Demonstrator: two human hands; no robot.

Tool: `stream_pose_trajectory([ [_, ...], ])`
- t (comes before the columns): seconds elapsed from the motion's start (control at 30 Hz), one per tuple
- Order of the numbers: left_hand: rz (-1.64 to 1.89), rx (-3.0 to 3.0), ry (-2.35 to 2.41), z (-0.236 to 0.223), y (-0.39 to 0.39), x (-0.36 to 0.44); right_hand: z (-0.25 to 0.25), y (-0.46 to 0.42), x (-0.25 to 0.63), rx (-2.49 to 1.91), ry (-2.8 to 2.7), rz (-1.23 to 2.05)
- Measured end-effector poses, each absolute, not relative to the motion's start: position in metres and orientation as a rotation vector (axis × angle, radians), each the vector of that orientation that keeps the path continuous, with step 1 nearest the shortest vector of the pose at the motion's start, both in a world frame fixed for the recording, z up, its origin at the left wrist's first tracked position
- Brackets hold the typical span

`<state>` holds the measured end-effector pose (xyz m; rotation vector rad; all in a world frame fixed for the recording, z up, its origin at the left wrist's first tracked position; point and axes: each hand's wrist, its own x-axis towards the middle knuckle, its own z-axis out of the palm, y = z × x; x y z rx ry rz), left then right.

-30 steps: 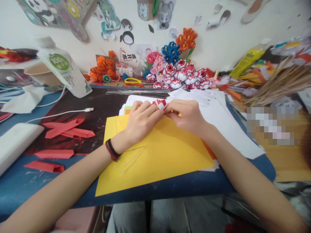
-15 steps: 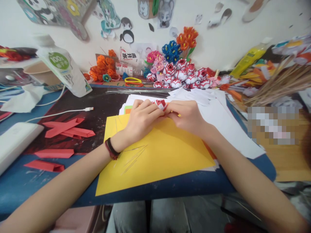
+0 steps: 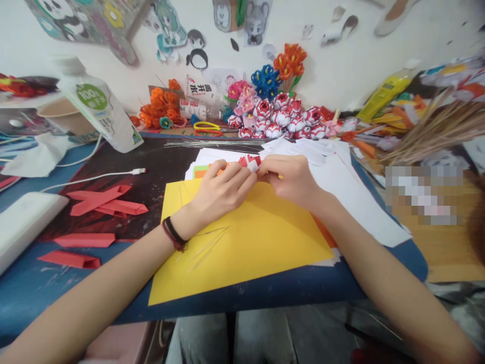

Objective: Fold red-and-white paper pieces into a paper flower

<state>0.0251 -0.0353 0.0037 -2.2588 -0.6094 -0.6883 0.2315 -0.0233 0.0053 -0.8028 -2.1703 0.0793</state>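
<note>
A small red-and-white paper flower (image 3: 250, 162) is held between my two hands, above the far edge of a yellow sheet (image 3: 261, 227). My left hand (image 3: 226, 189) is closed around its near left side, covering much of it. My right hand (image 3: 290, 177) pinches the flower's right side with thumb and forefinger. The fingertips are partly hidden. Thin wires (image 3: 208, 247) lie on the yellow sheet by my left wrist. Folded red paper strips (image 3: 109, 199) rest to the left on the dark mat.
White paper sheets (image 3: 352, 197) spread to the right. Behind stand finished red-and-white flowers (image 3: 282, 119), yellow-handled scissors (image 3: 207, 126) and a bundle of wires (image 3: 212, 143). On the left are a white bottle (image 3: 100, 108), a charging cable (image 3: 94, 177) and a white power bank (image 3: 28, 222).
My left fingers have shifted slightly and curled more, uncovering a bit more of the flower. My right hand stays nearly in place, and the view has moved a little.
</note>
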Motion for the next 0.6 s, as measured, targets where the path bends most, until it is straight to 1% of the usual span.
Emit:
stream_pose_trajectory([
  [0.13,-0.732,-2.215,-0.681,0.001,-0.035,0.025,0.008,-0.025,0.231,-0.810,-2.161,0.074],
  [0.37,-0.807,-2.238,-0.716,-0.004,-0.031,0.023,0.008,-0.029,0.227,-0.904,-2.167,-0.086],
  [0.6,-0.789,-2.275,-0.758,-0.007,-0.031,0.027,0.008,-0.030,0.226,-0.944,-2.169,-0.011],
])
